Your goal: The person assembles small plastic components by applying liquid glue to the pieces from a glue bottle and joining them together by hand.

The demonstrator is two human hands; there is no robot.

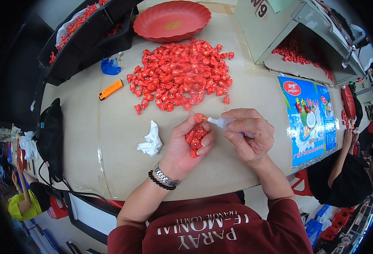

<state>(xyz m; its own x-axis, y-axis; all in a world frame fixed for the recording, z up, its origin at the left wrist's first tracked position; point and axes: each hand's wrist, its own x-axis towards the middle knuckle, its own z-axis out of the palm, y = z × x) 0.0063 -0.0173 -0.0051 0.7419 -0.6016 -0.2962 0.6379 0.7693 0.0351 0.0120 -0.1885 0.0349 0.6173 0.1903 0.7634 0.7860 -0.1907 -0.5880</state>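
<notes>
My left hand (184, 142) is turned palm up and cups several small shiny red figurines (196, 136). Its thumb and forefinger pinch one more red figurine (199, 117) at their tips. In my right hand (252, 135) is a small white squeeze bottle (221, 122) with a narrow nozzle, tilted toward the left. The nozzle tip is at the pinched figurine; whether it touches cannot be made out. Just beyond both hands spreads a heap of similar red figurines (180, 76). A crumpled white tissue (151, 139) lies left of my left hand.
A red scalloped tray (171, 19) stands behind the heap. Black bins (91, 40) are at far left, a metal cabinet (271, 31) at far right. An orange flat-sided object (111, 89), blue scrap (110, 66), black bag (51, 139) and blue poster (309, 120) surround the work area. Other people sit either side.
</notes>
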